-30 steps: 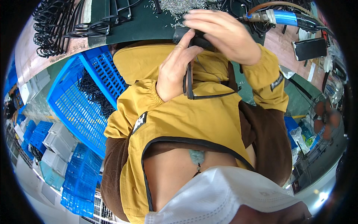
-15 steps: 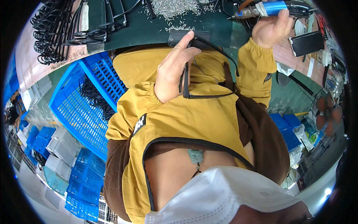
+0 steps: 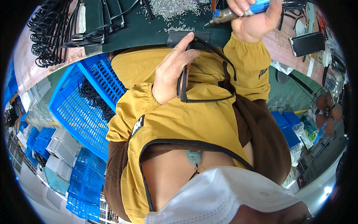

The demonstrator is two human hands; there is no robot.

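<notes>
Pinching, as far as the view shows, a black glasses frame (image 3: pixel 183 96), the left hand (image 3: pixel 173 71) rests by a dark block (image 3: pixel 175 38) at the table (image 3: pixel 138 31) edge. Its index finger stretches along the frame's end onto the block; the curled fingers beneath are partly hidden.

Taken from the left hand, the block sits near one o'clock, and the frame's loose parts spread from three round to five, over the yellow apron (image 3: pixel 167 125). The right hand (image 3: pixel 255 24), at two o'clock, wraps its fingers round a blue-and-silver driver-like tool (image 3: pixel 226 15). The tool's tip points toward eight o'clock from that hand, apart from both frame and block. Small metal pins (image 3: pixel 169 9) lie heaped at twelve.

To judge by this, good work calls for the frame end pressed flat and firm on the block, the index fingertip clear of the tip's path, and the tool tip lined up squarely before any pressure. The dangling parts want slack, so that their weight does not twist the pinched end.
</notes>
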